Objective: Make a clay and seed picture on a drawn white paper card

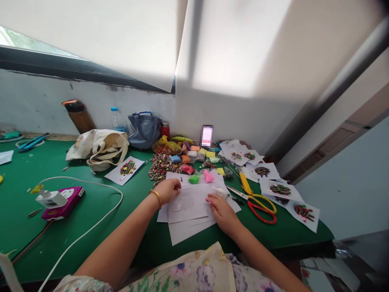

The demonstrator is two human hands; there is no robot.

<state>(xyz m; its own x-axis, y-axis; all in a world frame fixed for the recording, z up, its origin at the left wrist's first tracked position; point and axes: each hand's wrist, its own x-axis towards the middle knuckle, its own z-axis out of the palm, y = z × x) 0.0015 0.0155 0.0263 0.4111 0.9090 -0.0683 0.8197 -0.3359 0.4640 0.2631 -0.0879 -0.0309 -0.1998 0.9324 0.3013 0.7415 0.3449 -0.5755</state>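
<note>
My left hand (pixel 169 189), with a gold bangle on the wrist, rests with curled fingers on the top left of a stack of white paper sheets (pixel 194 219) on the green table (pixel 91 227). My right hand (pixel 223 210) is closed at the sheets' right side and seems to pinch a small white and pink thing I cannot make out. The top sheet bears a faint grey drawing (pixel 184 202). Just beyond the sheets lie small bags of coloured clay (pixel 201 177) and a heap of striped sunflower seeds (pixel 159 167).
Yellow and red scissors (pixel 258 202) lie right of the sheets, with several finished seed pictures (pixel 281 189) near the table's right edge. A pink device with white cables (pixel 62 202), cloth bags (pixel 100 149), bottles (pixel 117 119) and a phone (pixel 207 136) stand left and back.
</note>
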